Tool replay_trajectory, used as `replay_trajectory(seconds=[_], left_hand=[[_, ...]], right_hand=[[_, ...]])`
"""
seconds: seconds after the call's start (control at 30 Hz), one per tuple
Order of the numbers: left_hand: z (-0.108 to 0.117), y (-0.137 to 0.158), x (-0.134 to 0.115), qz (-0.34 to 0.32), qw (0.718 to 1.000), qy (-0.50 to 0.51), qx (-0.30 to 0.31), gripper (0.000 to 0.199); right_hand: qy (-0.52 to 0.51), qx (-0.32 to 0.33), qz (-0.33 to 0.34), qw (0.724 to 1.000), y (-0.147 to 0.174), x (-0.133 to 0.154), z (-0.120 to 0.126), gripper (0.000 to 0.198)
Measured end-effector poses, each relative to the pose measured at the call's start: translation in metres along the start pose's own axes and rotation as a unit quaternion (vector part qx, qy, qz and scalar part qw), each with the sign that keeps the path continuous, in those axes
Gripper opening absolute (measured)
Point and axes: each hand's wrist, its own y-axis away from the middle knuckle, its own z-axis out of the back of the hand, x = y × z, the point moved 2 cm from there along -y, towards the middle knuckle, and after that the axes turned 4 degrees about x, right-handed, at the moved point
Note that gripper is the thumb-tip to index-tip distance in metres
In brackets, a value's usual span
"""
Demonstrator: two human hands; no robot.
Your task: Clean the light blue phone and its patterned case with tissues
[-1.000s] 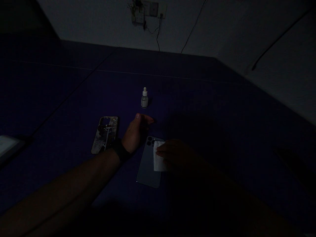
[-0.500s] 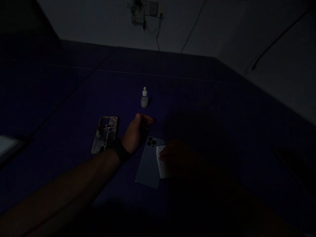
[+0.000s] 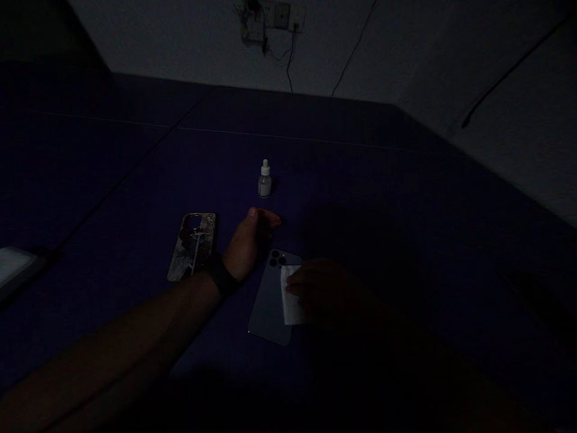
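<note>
A grey-blue smartphone [image 3: 267, 305] lies back up on the dark purple table, its camera lenses at the far end. My right hand [image 3: 327, 291], deep in shadow, has its fingers on a folded white wipe [image 3: 291, 300] and holds it against the right part of the phone's back. Just beyond the phone's camera end, my left hand [image 3: 249, 240] rests on its side with thumb and fingers apart and nothing visible in it. A patterned phone case [image 3: 189, 243] lies to the left of that hand, partly behind the wrist with its dark band.
A small dropper bottle [image 3: 264, 183] with a white top stands beyond my left hand. At the left edge sits a whitish box-like object [image 3: 18, 267]. Sockets with plugs and cables [image 3: 270, 21] are on the back wall. The room is very dim.
My right hand has shifted the wipe slightly to the left over the phone's back. My left hand, the case and the bottle stay in place.
</note>
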Motion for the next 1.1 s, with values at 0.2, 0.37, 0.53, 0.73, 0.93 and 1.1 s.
replay_trajectory(seconds=[0.2,0.37,0.53,0.73,0.93,1.1], left_hand=[[0.000,0.001,-0.002,-0.001,1.000,-0.011,0.001,0.065],[0.000,0.000,-0.002,0.008,1.000,-0.018,-0.002,0.068],[0.002,0.000,-0.002,0.012,1.000,-0.016,-0.001,0.069],[0.003,0.001,-0.002,0.009,0.999,-0.031,0.003,0.071],[0.003,0.005,-0.004,0.016,0.999,-0.037,0.009,0.072],[0.003,0.008,-0.006,0.027,0.999,-0.037,0.007,0.073]], right_hand=[[0.003,-0.009,-0.024,1.000,0.000,-0.003,0.000,0.023],[-0.039,0.015,0.018,0.999,-0.005,0.005,0.002,0.023],[-0.023,0.003,-0.031,0.999,-0.003,0.000,-0.003,0.026],[-0.060,0.005,-0.031,0.998,-0.004,-0.004,-0.007,0.024],[-0.060,-0.042,-0.024,0.997,-0.010,-0.006,-0.007,0.022],[-0.056,-0.039,-0.029,0.997,-0.014,-0.006,-0.008,0.021]])
